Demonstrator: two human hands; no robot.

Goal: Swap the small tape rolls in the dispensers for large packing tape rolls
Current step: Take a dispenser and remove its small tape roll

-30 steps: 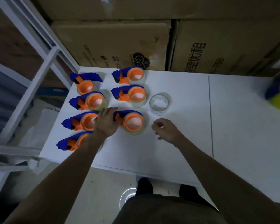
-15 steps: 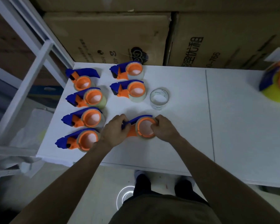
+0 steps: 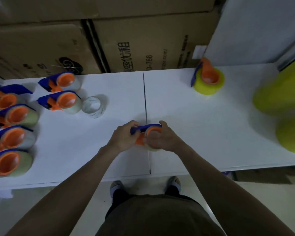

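Both my hands hold one blue and orange tape dispenser (image 3: 147,129) just above the middle of the white table (image 3: 194,126). My left hand (image 3: 124,137) grips its blue handle end. My right hand (image 3: 162,137) curls round its small clear tape roll (image 3: 152,148) and orange hub. Several more dispensers with small rolls (image 3: 15,138) stand in rows at the left. A loose small clear roll (image 3: 93,106) lies beside them. At the back right stands a dispenser with a large yellow roll (image 3: 208,80). Large yellow tape rolls (image 3: 283,92) are stacked at the far right.
Cardboard boxes (image 3: 134,43) line the wall behind the table. A seam (image 3: 145,99) splits the tabletop down the middle. My shoes (image 3: 116,186) show on the floor below the front edge.
Both hands took hold of a dispenser from the left group and brought it right, to the table's middle. The view swung right, bringing the yellow rolls into sight.
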